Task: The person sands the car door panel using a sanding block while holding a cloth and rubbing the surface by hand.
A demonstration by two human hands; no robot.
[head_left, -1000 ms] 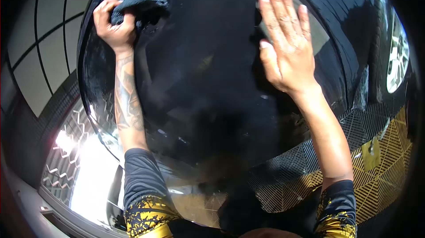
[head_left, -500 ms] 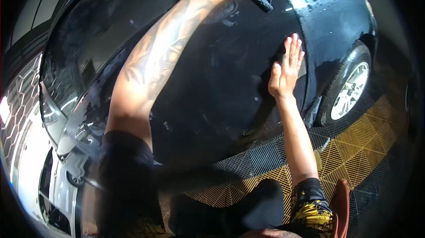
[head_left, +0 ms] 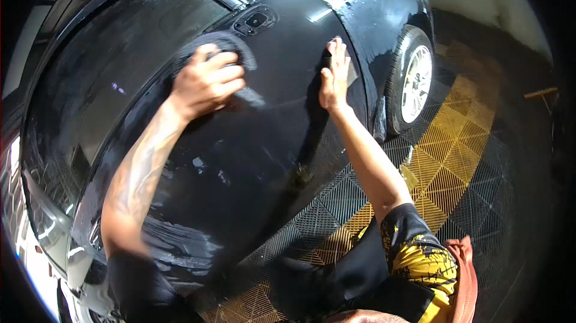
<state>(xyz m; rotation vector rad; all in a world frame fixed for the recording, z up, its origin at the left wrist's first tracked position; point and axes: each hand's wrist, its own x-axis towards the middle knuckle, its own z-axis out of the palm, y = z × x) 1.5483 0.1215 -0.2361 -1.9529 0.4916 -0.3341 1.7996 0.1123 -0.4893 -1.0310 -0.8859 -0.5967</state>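
Note:
My left hand (head_left: 207, 83) is closed around a dark, rounded pad (head_left: 246, 53), pressed to the upper part of a black car door (head_left: 264, 137) just below the window. Motion blurs the pad, and my fingers cover part of it. Flat against the door near its front edge rests my right hand (head_left: 337, 77), fingers stretched out. Beside those fingers shows a small greyish patch (head_left: 352, 72); whether it is a loose piece or a reflection I cannot make out. Pale streaks (head_left: 180, 248) mark the lower door.
A bare mirror mount (head_left: 257, 20) sits at the window's front corner. Ahead of the door are the wet fender (head_left: 366, 17) and front wheel (head_left: 415, 80). Black and yellow grid tiles (head_left: 453, 125) cover the floor. A T-shaped tool (head_left: 542, 93) is at the far right.
My left hand has come down and to the left with the pad, from the top of the view. The whole view has shifted, while my right hand stays near the door's front edge.

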